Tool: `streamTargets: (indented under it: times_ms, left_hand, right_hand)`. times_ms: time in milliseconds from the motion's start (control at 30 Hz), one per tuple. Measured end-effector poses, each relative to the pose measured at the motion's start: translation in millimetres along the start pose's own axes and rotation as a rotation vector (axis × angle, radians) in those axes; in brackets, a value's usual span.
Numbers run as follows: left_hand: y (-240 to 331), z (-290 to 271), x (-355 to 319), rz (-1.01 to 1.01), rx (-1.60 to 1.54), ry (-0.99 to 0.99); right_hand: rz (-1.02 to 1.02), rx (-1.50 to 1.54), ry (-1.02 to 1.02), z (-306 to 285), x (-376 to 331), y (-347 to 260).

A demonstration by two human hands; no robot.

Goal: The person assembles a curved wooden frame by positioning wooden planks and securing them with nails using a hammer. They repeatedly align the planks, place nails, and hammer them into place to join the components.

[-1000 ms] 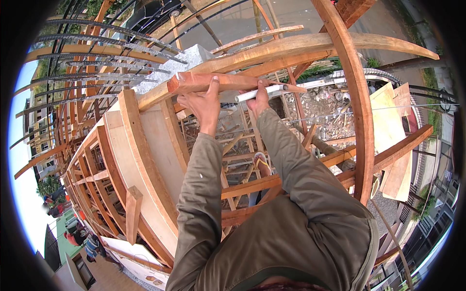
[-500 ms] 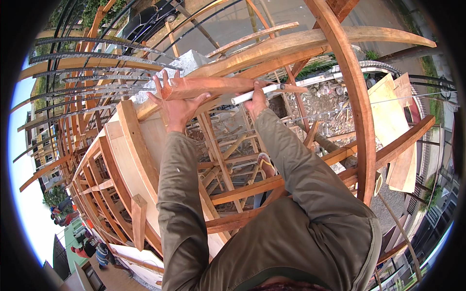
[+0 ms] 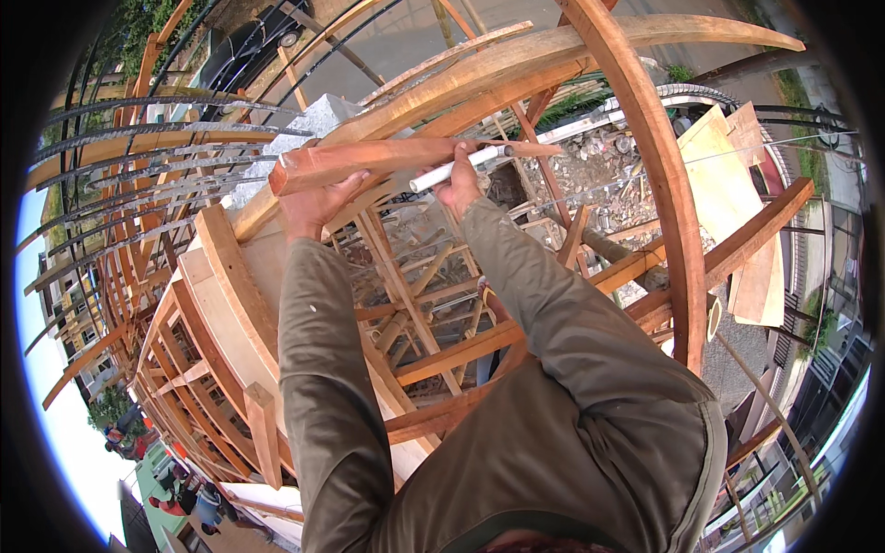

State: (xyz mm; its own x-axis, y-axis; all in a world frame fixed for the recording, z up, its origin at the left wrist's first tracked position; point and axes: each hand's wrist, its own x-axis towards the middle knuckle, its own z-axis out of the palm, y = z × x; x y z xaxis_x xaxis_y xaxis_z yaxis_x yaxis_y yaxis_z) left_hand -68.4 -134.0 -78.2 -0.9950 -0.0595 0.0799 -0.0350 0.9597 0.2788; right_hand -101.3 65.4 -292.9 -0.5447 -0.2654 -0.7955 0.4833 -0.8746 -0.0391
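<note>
A reddish wooden beam (image 3: 369, 157) lies crosswise in front of me, its cut end toward the left. My left hand (image 3: 316, 205) grips it near that end, with the thumb along the near side and the other fingers hidden behind the wood. My right hand (image 3: 459, 189) has its fingers round a white tube (image 3: 433, 177) and also presses against the beam farther right. The tube slants up to the right, next to the beam. Just beyond runs a longer, paler timber (image 3: 442, 85).
Dark steel bars (image 3: 157, 132) stick out at the left beside a grey concrete block (image 3: 327, 115). An upright curved timber (image 3: 659, 166) stands to the right. Below lie crossed timbers and rubble (image 3: 599, 170). Plywood sheets (image 3: 724, 184) rest at the right. People (image 3: 198, 502) are at the lower left.
My left hand's spread fingers have gone from above the beam's end to behind it, out of sight. Both hands, the beam and the tube appear farther left as the view shifts.
</note>
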Motion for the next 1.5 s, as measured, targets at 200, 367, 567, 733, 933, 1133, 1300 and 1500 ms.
streamTargets:
  times_ms: [200, 367, 567, 733, 933, 1133, 1300, 1500]
  left_hand:
    - [-1, -1, 0, 0.071, 0.029, 0.020]
    - [6, -7, 5, 0.153, 0.155, 0.080]
    - [0, -4, 3, 0.081, 0.223, 0.030]
    - [-1, -1, 2, 0.079, 0.219, 0.047]
    - [-8, 2, 7, 0.105, 0.228, 0.063]
    - [8, -5, 3, 0.093, 0.264, 0.165]
    - [21, -18, -3, 0.031, 0.187, 0.096]
    - [11, -8, 0, 0.022, 0.124, 0.157]
  right_hand:
    - [0.014, -0.040, 0.108, -19, -5, -6]
    - [0.037, -0.121, 0.155, -62, -21, 1]
    - [0.166, -0.312, 0.209, -89, -45, 31]
    - [0.279, -0.469, 0.191, -96, -69, 48]
    - [0.305, -0.541, 0.179, -104, -113, 48]
    - [0.276, -0.606, 0.135, -71, -158, 17]
    - [0.162, -0.763, -0.208, -43, -266, -47]
    - [-0.370, -1.291, -0.192, -68, -423, -109]
